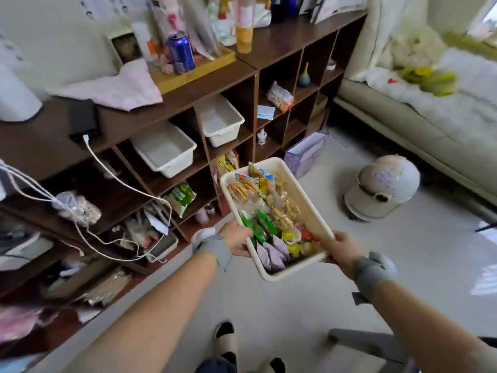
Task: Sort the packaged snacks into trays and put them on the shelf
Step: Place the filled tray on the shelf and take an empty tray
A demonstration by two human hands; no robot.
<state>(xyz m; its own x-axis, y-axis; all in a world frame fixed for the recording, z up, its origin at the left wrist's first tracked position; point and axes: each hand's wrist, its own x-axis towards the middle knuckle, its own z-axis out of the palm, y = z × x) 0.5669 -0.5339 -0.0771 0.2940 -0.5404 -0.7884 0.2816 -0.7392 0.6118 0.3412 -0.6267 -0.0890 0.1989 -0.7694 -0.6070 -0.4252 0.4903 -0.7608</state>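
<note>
Two hands carry a full tray in front of the shelf.
The left hand (236, 239) and right hand (339, 250) each have a closed grip on the rim of the smooth cream plastic tray (313, 208), rectangular with rounded corners and full of glossy snack packets (265, 211); beyond, two empty white bins (166, 150) sit in the dark wooden shelf (188, 92).

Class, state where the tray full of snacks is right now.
In the head view, the tray is lower centre, held between left hand and right hand, before the shelf.

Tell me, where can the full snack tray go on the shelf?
Likely the bare cubby under the right white bin, left of the yellow packet. Both hands hold the tray. Lower left cubbies are crowded.
</note>
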